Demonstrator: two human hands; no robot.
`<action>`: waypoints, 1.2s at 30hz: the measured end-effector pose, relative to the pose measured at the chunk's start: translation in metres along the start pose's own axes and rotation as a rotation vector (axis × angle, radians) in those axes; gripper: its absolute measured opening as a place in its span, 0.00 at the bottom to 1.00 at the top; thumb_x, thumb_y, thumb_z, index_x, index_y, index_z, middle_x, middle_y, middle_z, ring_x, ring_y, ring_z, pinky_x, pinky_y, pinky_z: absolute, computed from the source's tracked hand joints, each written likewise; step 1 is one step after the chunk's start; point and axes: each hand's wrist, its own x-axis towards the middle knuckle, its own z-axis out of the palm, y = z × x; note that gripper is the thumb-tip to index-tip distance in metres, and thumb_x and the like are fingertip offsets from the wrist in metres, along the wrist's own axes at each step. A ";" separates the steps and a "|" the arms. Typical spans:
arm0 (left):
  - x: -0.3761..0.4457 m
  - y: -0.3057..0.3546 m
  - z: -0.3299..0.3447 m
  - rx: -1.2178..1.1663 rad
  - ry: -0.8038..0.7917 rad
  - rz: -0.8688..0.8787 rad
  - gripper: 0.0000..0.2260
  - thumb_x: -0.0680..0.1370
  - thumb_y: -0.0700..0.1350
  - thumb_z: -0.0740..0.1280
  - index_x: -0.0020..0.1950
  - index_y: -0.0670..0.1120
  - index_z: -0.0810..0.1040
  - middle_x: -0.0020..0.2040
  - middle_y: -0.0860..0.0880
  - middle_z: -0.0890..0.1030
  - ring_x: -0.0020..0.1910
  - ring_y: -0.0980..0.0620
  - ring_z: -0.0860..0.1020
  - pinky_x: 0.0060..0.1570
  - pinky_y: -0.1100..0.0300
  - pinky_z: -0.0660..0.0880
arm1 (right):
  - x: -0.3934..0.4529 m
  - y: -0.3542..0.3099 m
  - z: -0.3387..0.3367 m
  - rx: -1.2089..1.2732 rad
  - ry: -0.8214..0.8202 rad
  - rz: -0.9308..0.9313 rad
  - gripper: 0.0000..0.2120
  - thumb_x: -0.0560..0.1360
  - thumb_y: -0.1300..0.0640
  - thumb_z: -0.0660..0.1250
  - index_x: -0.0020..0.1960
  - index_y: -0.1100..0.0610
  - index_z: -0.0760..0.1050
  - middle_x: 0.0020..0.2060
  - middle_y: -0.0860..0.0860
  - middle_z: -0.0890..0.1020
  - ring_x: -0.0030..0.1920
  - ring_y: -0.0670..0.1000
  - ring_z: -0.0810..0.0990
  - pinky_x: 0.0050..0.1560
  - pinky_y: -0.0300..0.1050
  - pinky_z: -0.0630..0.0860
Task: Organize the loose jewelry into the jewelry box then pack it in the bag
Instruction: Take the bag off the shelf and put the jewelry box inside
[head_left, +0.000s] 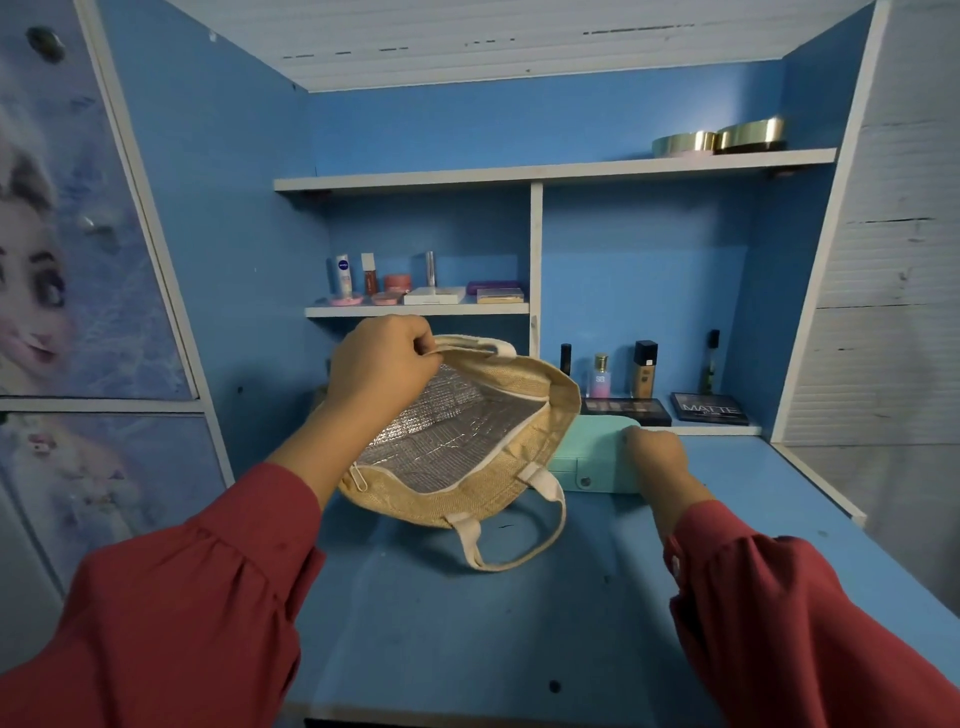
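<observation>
A blue desk (467, 639) with a white front edge is filling the near view. Blue back and side panels (218, 197) are enclosing it. A long white shelf (550, 174) is running across the far wall; a short shelf (415, 310) is sitting lower left, beside a white divider (536, 260). A cartoon-printed cabinet door (62, 234) is standing left. A white slatted wall (883, 312) is showing right.

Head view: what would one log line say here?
left hand: holds woven tan bag open | right hand: grips closed mint-green jewelry box | box: outside bag

Bedroom vanity: shelved cosmetics (415, 283), cartoon poster (47, 249).
</observation>
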 end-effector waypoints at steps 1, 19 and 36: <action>0.001 0.000 0.001 0.002 0.000 -0.002 0.03 0.73 0.46 0.70 0.40 0.50 0.81 0.34 0.55 0.79 0.35 0.54 0.76 0.36 0.58 0.74 | -0.001 0.001 0.000 0.043 0.001 -0.004 0.14 0.76 0.54 0.61 0.55 0.64 0.72 0.52 0.59 0.77 0.49 0.58 0.73 0.50 0.50 0.71; 0.008 0.005 0.003 0.025 -0.034 -0.046 0.05 0.73 0.44 0.70 0.37 0.50 0.78 0.38 0.53 0.80 0.40 0.52 0.77 0.37 0.59 0.74 | -0.053 -0.007 0.003 0.725 -0.042 0.159 0.31 0.67 0.52 0.73 0.64 0.59 0.64 0.52 0.57 0.73 0.49 0.59 0.77 0.49 0.60 0.79; 0.014 -0.011 -0.007 -0.012 0.006 -0.066 0.03 0.73 0.45 0.71 0.40 0.48 0.81 0.39 0.51 0.81 0.39 0.51 0.78 0.38 0.57 0.75 | -0.110 -0.022 -0.046 0.816 0.080 -0.251 0.22 0.70 0.52 0.70 0.60 0.51 0.66 0.45 0.45 0.74 0.44 0.48 0.75 0.38 0.44 0.71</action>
